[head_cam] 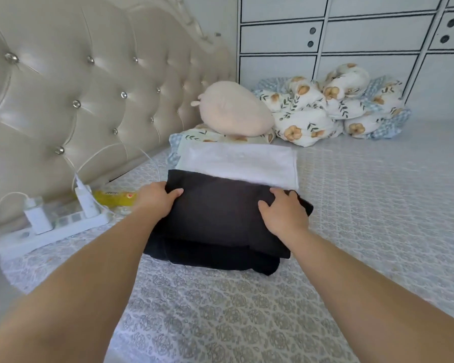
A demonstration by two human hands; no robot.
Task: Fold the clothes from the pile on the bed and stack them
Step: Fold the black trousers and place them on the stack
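Nearest, grey patterned bedspread [220, 323] of the bed, two bare forearms crossing it toward the black stack [220, 221]. Two folded black garments, one on the other, on the bedspread; upper piece slightly offset from the lower, its near edge overhanging.

Left hand [155, 199] at the stack's left edge, thumb on top of the upper black piece, fingers hidden beneath the edge: grip clasping that piece. Right hand [282, 209] on the stack's right side, fingers spread and lightly bent over the fabric, pressing on it; grip released, nothing pinched.

Just behind the black stack and touching it, folded white garment [239, 163], lying flat.

Left of the stack, yellow packet [113, 197], then white power strip [53, 229] with chargers [85, 200] plugged in, thin white cables looping up along the tufted beige headboard [76, 87] with shiny studs.

Behind the white garment, beige plush toy [236, 111] resting on a floral pillow [202, 136]. Right of the plush, bundled floral quilt [333, 106] with blue checked lining, well apart from the stack.

Farthest, white cabinet [351, 30] with black-lined drawer fronts and round dark holes, against the bed's far side.
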